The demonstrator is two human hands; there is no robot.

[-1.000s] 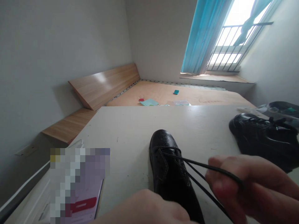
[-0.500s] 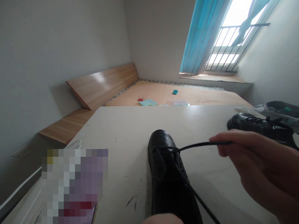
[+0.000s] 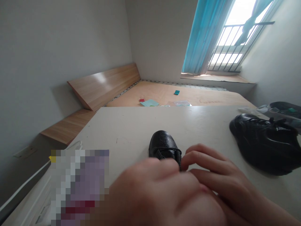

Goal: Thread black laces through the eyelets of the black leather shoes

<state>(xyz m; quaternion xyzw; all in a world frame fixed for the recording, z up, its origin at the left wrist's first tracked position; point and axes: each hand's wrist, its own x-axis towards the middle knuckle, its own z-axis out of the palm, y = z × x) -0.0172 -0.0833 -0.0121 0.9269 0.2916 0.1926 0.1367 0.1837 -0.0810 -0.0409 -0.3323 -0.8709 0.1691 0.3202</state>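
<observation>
A black leather lace-up shoe (image 3: 162, 138) lies on the white table, toe pointing away; only its front part shows. A black shoelace (image 3: 167, 148) crosses its lowest eyelets. My left hand (image 3: 157, 193) reaches over the shoe with fingers curled, and it covers the upper eyelets. Against the shoe's right side, my right hand (image 3: 216, 174) has its fingers bent inward, next to the left hand. Whatever the fingertips of both hands hold is hidden, and the loose lace end is out of sight.
A second black shoe (image 3: 263, 144) stands at the right, with plastic items (image 3: 285, 108) behind it. At the left lies a pixelated purple item (image 3: 91, 179) near a white cable (image 3: 25, 180). Beyond the white tabletop (image 3: 127, 125) is a bed board (image 3: 202, 95) with small packets.
My right hand has moved left and down to the shoe, from where it held the lace stretched out. My left hand has risen from the bottom edge over the shoe.
</observation>
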